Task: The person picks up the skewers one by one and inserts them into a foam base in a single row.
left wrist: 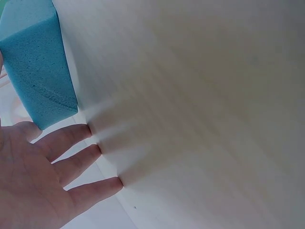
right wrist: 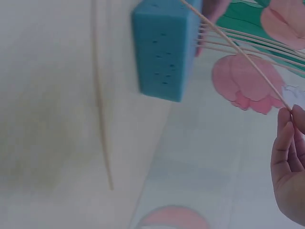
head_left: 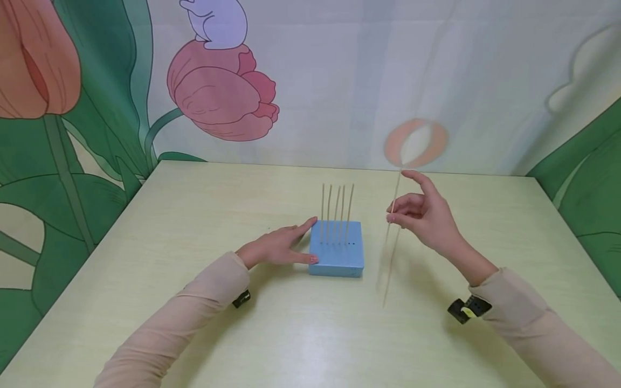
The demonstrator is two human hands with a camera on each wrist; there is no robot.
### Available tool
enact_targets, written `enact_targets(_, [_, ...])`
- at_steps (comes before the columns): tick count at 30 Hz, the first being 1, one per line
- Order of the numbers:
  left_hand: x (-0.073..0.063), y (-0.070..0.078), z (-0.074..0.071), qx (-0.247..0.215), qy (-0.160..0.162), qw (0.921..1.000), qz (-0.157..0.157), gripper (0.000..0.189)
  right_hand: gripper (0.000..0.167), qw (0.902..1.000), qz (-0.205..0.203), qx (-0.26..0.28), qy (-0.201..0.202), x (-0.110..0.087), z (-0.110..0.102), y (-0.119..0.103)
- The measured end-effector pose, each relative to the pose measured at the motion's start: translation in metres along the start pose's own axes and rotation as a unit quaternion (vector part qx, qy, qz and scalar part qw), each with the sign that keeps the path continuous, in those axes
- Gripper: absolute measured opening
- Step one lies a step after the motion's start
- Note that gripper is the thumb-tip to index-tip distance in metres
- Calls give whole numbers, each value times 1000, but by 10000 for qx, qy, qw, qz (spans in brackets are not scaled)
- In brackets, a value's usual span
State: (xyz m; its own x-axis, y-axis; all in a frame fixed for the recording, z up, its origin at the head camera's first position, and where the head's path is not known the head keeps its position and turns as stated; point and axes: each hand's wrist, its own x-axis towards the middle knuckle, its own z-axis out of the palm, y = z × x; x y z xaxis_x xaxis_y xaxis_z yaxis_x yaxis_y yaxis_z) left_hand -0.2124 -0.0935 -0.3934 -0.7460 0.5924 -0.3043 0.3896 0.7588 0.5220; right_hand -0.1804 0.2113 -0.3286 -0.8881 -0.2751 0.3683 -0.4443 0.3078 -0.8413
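A blue foam block (head_left: 336, 256) sits on the table, with several thin wooden sticks (head_left: 336, 210) standing upright in its top. My left hand (head_left: 277, 245) touches the block's left side with thumb and index finger; its other fingers (left wrist: 78, 162) are straight and spread, tips against the table. To the right of the block, my right hand (head_left: 427, 215) pinches another thin wooden stick (right wrist: 243, 52) between thumb and fingers, above the table and tilted. One more stick (right wrist: 100, 114) lies on the table beneath it. Small holes dot the block's side in the right wrist view.
The pale wooden table (head_left: 233, 199) meets a printed backdrop (head_left: 330, 81) along its rear edge. Tulips, leaves and a small animal are drawn on it. Black wrist devices (head_left: 469, 309) sit at both cuffs.
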Motion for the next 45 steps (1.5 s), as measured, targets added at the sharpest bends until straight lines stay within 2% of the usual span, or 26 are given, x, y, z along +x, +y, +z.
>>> enact_targets(5, [0,0,0,-5,-5,10000,8,95,34,9979,-300,152,558,7,2,-17])
enact_targets(9, [0,-1,0,15,-4,10000,26,95,23,9947,-489,346,832,11,7,-26])
enact_targets(15, [1,-2,0,-13,-9,10000,81,95,20,9927,-732,466,837,14,18,-29])
enact_targets(23, [2,-3,0,-25,-37,10000,19,95,20,9861,-1410,187,855,22,31,-23])
enact_targets(28, [1,-2,0,-34,-36,10000,35,95,20,9834,-1668,-71,706,25,41,-18])
enact_targets(45, [2,-3,1,-44,-9,10000,40,96,20,9807,-1797,-384,664,26,50,-9])
